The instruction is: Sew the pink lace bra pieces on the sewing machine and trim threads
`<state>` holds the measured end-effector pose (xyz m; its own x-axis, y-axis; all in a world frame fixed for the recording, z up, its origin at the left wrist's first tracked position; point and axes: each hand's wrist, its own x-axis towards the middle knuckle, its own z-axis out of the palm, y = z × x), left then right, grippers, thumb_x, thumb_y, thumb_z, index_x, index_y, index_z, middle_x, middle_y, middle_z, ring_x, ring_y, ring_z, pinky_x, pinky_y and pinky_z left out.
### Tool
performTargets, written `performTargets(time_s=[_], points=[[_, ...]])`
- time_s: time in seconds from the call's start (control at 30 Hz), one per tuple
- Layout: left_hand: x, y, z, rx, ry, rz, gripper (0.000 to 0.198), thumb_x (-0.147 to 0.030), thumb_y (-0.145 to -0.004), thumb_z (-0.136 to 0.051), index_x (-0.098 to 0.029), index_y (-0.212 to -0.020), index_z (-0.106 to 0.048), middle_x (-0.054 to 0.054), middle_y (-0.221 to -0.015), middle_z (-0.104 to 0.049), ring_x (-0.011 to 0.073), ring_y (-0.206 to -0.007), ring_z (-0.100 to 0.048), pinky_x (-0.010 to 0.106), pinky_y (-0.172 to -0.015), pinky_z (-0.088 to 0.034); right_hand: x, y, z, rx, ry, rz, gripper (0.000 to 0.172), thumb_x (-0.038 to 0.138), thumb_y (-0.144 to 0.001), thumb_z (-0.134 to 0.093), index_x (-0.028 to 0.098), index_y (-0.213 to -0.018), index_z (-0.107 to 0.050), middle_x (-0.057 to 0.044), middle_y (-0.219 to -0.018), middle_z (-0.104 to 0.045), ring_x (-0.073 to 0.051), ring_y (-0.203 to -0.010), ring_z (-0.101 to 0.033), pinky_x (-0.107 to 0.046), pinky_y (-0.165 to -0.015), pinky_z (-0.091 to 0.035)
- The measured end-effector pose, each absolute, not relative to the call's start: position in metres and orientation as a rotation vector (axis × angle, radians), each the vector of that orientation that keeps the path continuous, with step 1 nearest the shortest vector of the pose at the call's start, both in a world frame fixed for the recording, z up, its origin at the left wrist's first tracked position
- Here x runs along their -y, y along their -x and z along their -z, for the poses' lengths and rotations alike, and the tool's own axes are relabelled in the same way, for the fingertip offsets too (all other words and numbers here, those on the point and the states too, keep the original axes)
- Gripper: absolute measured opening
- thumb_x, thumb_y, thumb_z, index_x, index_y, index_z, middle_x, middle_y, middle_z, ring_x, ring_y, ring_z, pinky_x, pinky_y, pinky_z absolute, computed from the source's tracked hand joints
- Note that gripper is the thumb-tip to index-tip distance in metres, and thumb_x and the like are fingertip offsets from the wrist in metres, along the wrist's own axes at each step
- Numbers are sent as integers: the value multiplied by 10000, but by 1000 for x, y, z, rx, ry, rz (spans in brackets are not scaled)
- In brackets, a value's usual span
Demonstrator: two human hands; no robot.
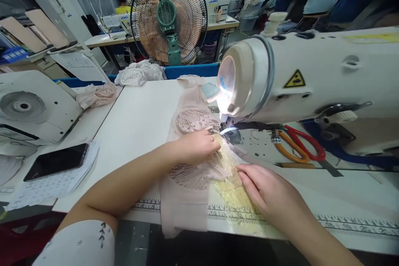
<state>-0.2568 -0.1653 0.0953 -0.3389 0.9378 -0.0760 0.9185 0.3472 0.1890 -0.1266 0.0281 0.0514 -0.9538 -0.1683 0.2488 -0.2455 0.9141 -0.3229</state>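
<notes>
A pale pink lace fabric (pixel 187 191) lies across the sewing machine's bed and hangs over the table's front edge. My left hand (pixel 199 145) is closed on the fabric just left of the needle area, its fingers curled and partly hidden. With thumb and forefinger, my right hand (pixel 268 191) pinches the fabric's right edge nearer to me. Under that edge is a yellowish clear film or tape (pixel 233 195) on the table. The lit head of the sewing machine (pixel 246 75) stands over the work; the needle itself is hard to make out.
Orange-handled scissors (pixel 294 147) and a red-handled tool (pixel 307 143) lie under the machine arm. A phone (pixel 56 161) rests on papers at left, beside another machine (pixel 37 108). A big fan (pixel 166 16) stands behind the table. More fabric (pixel 140 72) is piled at the back edge.
</notes>
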Motion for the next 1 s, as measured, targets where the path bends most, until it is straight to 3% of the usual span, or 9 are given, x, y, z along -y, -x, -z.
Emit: performTargets(time_s=[0.17, 0.33, 0.43, 0.5, 0.6, 0.67, 0.73, 0.8, 1.0], points=[[171, 272, -88, -2207, -1206, -1019, 113, -251, -794, -547, -159, -744, -505, 3, -724, -526, 116, -664, -481, 237, -614, -390, -1, 118, -55, 2800, -291, -840, 500, 415, -919, -384, 214, -1376, -410, -64, -945, -686, -188, -776, -652, -291, -589, -541], [175, 274, -84, -2168, -802, -1509, 147, -300, -796, -501, -172, -749, -447, -28, -662, -482, 90, -586, -441, 208, -549, -344, 23, 122, -61, 2835, -446, -1093, 424, 355, -900, -405, 200, -1271, -539, -45, -777, -668, -185, -702, -636, -307, -587, -525], [174, 269, -84, -2544, -817, -1234, 128, -263, -806, -484, -184, -722, -430, -40, -617, -434, 102, -572, -424, 214, -539, -328, 23, 127, -65, 2823, -314, -1263, 316, 337, -890, -400, 204, -1017, -657, -51, -864, -696, -179, -759, -644, -296, -641, -515], [171, 262, -85, -2763, -888, -839, 17, -190, -791, -472, -181, -802, -480, -9, -701, -507, 135, -641, -483, 232, -562, -350, 17, 130, -66, 2875, -203, -1269, 342, 382, -899, -376, 218, -770, -647, -27, -745, -675, -167, -670, -619, -278, -580, -482], [165, 247, -88, -2857, -1005, -212, 365, -115, -770, -460, -204, -1123, -493, 57, -939, -578, 187, -738, -558, 254, -579, -380, 7, 132, -65, 2999, -63, -1106, 460, 442, -905, -335, 221, -537, -501, 0, -518, -545, -157, -503, -520, -276, -463, -390], [162, 237, -91, -2812, -1084, 70, 493, -141, -791, -471, -269, -1266, -433, 94, -1129, -543, 205, -763, -587, 263, -578, -398, 1, 133, -63, 3026, -29, -1065, 415, 423, -899, -349, 227, -615, -578, -8, -591, -619, -173, -568, -577, -283, -501, -429], [160, 231, -91, -2768, -1151, 215, 495, -216, -839, -466, -317, -1319, -404, 115, -1264, -476, 222, -794, -602, 276, -587, -419, -3, 133, -60, 3026, -32, -1107, 353, 385, -895, -358, 246, -901, -682, -22, -871, -722, -196, -791, -658, -294, -646, -504], [159, 228, -90, -2752, -1194, 278, 472, -263, -873, -432, -309, -1342, -396, 137, -1327, -430, 235, -824, -606, 286, -590, -433, -7, 134, -57, 3050, -18, -1112, 406, 364, -891, -349, 256, -1164, -630, -30, -1097, -696, -214, -974, -649, -316, -767, -521], [153, 236, -84, -2746, -1156, 270, 477, -257, -862, -431, -267, -1338, -408, 142, -1264, -467, 234, -831, -602, 288, -597, -452, -17, 140, -53, 3176, -22, -891, 481, 344, -876, -331, 214, -1261, -587, -77, -957, -733, -255, -822, -688, -352, -640, -544]])
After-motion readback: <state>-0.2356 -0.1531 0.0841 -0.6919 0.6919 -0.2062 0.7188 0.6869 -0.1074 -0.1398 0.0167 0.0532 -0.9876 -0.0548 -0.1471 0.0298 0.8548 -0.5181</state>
